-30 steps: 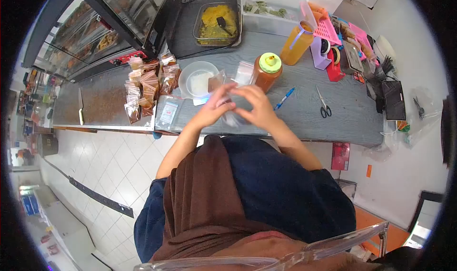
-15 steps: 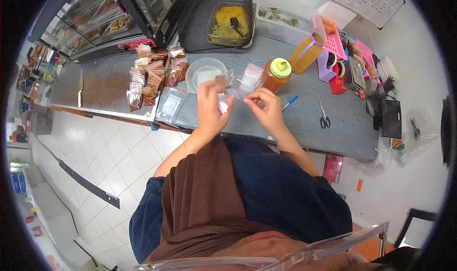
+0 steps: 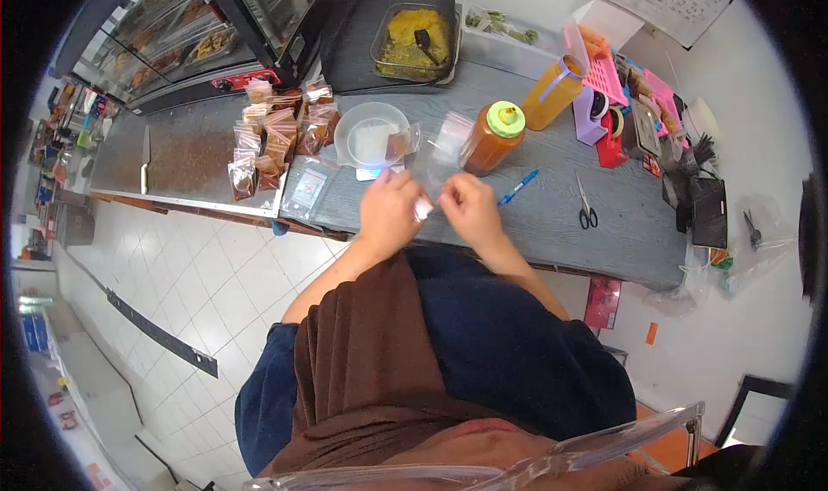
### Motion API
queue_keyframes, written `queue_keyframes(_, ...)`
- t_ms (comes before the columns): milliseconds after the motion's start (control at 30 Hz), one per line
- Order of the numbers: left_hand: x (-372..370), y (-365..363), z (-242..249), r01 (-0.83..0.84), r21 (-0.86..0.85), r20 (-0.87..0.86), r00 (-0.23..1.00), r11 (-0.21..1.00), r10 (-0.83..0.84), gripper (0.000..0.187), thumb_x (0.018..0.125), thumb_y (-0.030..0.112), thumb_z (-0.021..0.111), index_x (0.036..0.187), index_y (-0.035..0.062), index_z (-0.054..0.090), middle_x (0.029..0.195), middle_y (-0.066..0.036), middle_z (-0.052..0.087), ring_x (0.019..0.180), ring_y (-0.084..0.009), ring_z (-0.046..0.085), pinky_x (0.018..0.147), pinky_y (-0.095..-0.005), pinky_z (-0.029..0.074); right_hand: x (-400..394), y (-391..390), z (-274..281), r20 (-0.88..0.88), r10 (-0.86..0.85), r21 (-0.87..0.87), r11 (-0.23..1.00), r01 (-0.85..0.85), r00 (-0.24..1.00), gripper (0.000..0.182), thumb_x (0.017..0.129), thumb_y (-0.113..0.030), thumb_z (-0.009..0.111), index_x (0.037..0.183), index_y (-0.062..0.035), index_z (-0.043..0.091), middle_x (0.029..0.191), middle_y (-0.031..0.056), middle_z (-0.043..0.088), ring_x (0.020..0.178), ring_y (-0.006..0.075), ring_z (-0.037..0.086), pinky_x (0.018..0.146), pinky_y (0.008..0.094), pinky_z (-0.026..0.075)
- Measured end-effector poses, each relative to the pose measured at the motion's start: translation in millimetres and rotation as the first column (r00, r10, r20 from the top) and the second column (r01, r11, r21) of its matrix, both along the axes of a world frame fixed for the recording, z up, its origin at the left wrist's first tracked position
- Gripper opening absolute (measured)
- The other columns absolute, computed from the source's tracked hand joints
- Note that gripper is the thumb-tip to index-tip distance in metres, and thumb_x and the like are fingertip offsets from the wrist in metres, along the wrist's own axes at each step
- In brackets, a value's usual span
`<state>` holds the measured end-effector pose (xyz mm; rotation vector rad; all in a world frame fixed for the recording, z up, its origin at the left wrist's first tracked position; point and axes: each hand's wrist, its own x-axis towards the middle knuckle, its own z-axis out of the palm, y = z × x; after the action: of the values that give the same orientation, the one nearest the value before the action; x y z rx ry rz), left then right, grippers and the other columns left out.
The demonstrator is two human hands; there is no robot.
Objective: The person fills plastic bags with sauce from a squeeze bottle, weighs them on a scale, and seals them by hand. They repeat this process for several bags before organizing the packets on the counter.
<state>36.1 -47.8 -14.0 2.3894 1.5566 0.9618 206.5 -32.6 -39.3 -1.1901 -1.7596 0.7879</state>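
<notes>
My left hand (image 3: 388, 212) is closed with its fingers curled round a small white item (image 3: 422, 209), which sticks out on the thumb side. Close beside it, my right hand (image 3: 473, 210) has its fingers pinched together; I cannot tell what is in them. Just beyond the hands lies a clear plastic bag (image 3: 427, 167). A translucent bowl (image 3: 348, 137) stands past my left hand, with a small filled sachet (image 3: 398, 146) at its right rim. Behind my right hand are clear zip bags (image 3: 454, 137) and a squeeze bottle of reddish-brown sauce (image 3: 483, 146) with a green lid.
Many sauce sachets (image 3: 280, 133) lie to the left, near a flat zip bag (image 3: 308, 189) and a knife (image 3: 145, 159). Rightward are a blue pen (image 3: 518, 186), scissors (image 3: 586, 204) and a yellow-brown bottle (image 3: 554, 94). A glass dish (image 3: 379, 47) sits at the back.
Both hands have come lower, nearer to my body. The left fingers have curled over the white item, and the right hand has turned inward. The clear plastic between them now lies beyond the fingers.
</notes>
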Motion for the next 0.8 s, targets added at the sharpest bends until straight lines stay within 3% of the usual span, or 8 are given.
queue_keyframes(67, -1, 5, -1, -0.101, -0.003, 0.022, 0.995, 0.995, 0.101, 0.012, 0.065, 0.009, 0.070, 0.072, 0.0079, 0.061, 0.082, -0.009, 0.061, 0.082, -0.0324, 0.056, 0.066, -0.0413, 0.048, -3, -1, 12, 0.053, -0.104, -0.004, 0.995, 0.105, 0.993, 0.010, 0.074, -0.005, 0.064, 0.075, 0.0002, 0.055, 0.079, 0.0140, 0.058, 0.066, 0.0308, 0.057, 0.059, 0.0378, 0.045)
queue_keyframes(167, 3, 2, -4, -0.089, -0.016, 0.093, 0.992, 0.996, 0.091, 0.009, 0.066, 0.010, 0.070, 0.069, 0.0078, 0.061, 0.080, -0.009, 0.061, 0.083, -0.0325, 0.057, 0.066, -0.0420, 0.048, -3, -2, 5, 0.163, -0.126, 0.334, 0.940, 0.065, 0.979, 0.011, 0.071, -0.004, 0.067, 0.081, -0.0022, 0.063, 0.108, 0.0172, 0.057, 0.091, 0.0324, 0.058, 0.076, 0.0395, 0.047)
queue_keyframes(267, 3, 3, -7, 0.126, -0.132, 0.058, 0.991, 0.983, -0.120, 0.017, 0.067, 0.011, 0.071, 0.082, 0.0076, 0.063, 0.086, -0.010, 0.062, 0.086, -0.0334, 0.058, 0.070, -0.0417, 0.048, -4, -1, 7, 0.251, -0.082, 0.489, 0.871, -0.053, 0.965, 0.026, 0.068, -0.004, 0.070, 0.094, -0.0079, 0.069, 0.131, 0.0170, 0.047, 0.113, 0.0353, 0.049, 0.093, 0.0421, 0.043)
queue_keyframes(367, 9, 6, -1, 0.279, 0.080, 0.211, 0.934, 0.957, -0.290, 0.035, 0.067, 0.013, 0.071, 0.100, 0.0056, 0.059, 0.099, -0.009, 0.061, 0.090, -0.0330, 0.058, 0.077, -0.0404, 0.048, 0, -3, 4, 0.202, -0.121, 0.349, 0.936, 0.044, 0.972, 0.037, 0.065, -0.006, 0.073, 0.101, -0.0133, 0.071, 0.137, 0.0167, 0.043, 0.122, 0.0373, 0.043, 0.100, 0.0440, 0.038)
queue_keyframes(467, 1, 11, 6, 0.306, 0.065, 0.072, 0.948, 0.950, -0.310, 0.052, 0.066, 0.012, 0.074, 0.114, 0.0068, 0.054, 0.112, -0.011, 0.058, 0.098, -0.0331, 0.057, 0.082, -0.0398, 0.047, 6, -3, -1, 0.183, -0.037, 0.179, 0.984, 0.004, 0.982, 0.034, 0.062, -0.009, 0.077, 0.095, -0.0135, 0.072, 0.141, 0.0156, 0.038, 0.125, 0.0372, 0.039, 0.101, 0.0442, 0.036)
queue_keyframes(567, -9, 18, -6, 0.286, 0.004, 0.056, 0.957, 0.958, -0.285, 0.055, 0.065, 0.013, 0.077, 0.115, 0.0065, 0.055, 0.111, -0.013, 0.059, 0.099, -0.0338, 0.056, 0.084, -0.0393, 0.047, 16, 7, -25, 0.039, 0.102, 0.274, 0.955, -0.109, 0.994, 0.051, 0.060, -0.014, 0.082, 0.108, -0.0093, 0.065, 0.140, 0.0178, 0.036, 0.126, 0.0359, 0.038, 0.102, 0.0437, 0.035)
queue_keyframes(667, -15, 23, -5, 0.249, 0.051, 0.262, 0.931, 0.967, -0.254, 0.057, 0.066, 0.013, 0.080, 0.116, 0.0060, 0.055, 0.111, -0.011, 0.060, 0.097, -0.0287, 0.058, 0.084, -0.0352, 0.047, 30, 42, -64, -0.232, -0.543, 0.488, 0.653, 0.579, 0.807, 0.072, 0.059, -0.021, 0.086, 0.120, -0.0053, 0.051, 0.130, 0.0195, 0.044, 0.121, 0.0332, 0.044, 0.099, 0.0423, 0.037)
queue_keyframes(800, -17, 21, -9, 0.304, -0.156, 0.625, 0.767, 0.940, -0.145, 0.055, 0.067, 0.011, 0.082, 0.116, 0.0058, 0.056, 0.111, -0.005, 0.062, 0.096, -0.0152, 0.056, 0.082, -0.0285, 0.045, 49, 90, -77, -0.246, -0.450, 0.192, 0.846, 0.498, 0.859, 0.088, 0.057, -0.025, 0.089, 0.127, -0.0040, 0.040, 0.120, 0.0180, 0.051, 0.117, 0.0310, 0.047, 0.099, 0.0409, 0.037)
